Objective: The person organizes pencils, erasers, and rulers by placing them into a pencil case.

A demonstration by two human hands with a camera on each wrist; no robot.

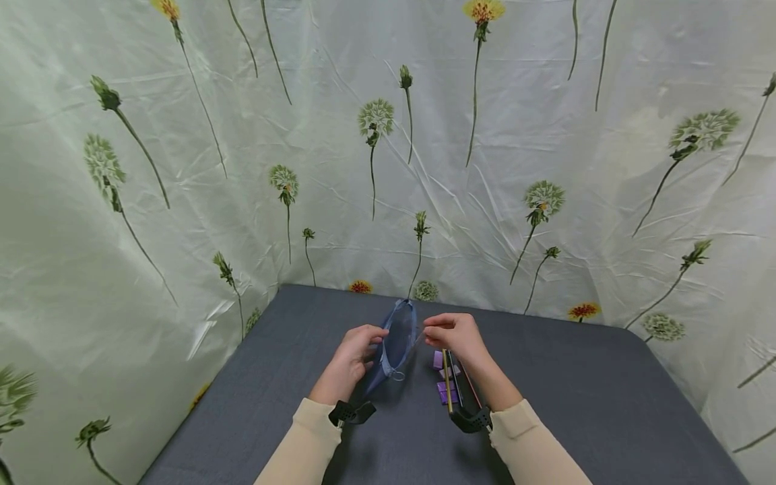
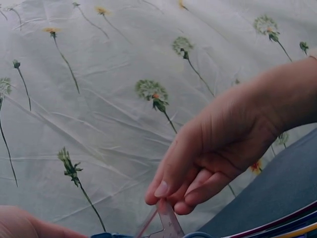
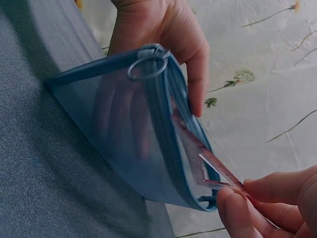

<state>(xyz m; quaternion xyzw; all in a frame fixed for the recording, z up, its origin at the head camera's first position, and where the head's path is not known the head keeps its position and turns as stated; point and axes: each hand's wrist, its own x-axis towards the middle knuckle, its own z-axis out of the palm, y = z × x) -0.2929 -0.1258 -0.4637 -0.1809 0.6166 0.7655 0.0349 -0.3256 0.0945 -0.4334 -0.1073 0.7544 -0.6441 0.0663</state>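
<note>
A blue mesh zip pouch (image 1: 377, 379) stands tilted with its mouth open, its zip ring (image 3: 147, 69) hanging at one end. My left hand (image 1: 351, 353) grips its side; in the right wrist view several fingers of the left hand (image 3: 161, 29) show through the mesh, one finger at the rim. Thumb and fingertips of my right hand (image 1: 462, 340) pinch a corner of a clear set square (image 3: 218, 163) with a reddish edge, and most of it lies inside the pouch mouth. The left wrist view shows the right hand (image 2: 218, 144) above the set square (image 2: 171, 224).
Under my right forearm, long thin pencils (image 1: 448, 382) lie beside and partly over several small purple blocks (image 1: 447, 393) on the dark grey table (image 1: 242, 431). A pale cloth (image 1: 327, 135) printed with dandelions hangs behind the table and at its sides.
</note>
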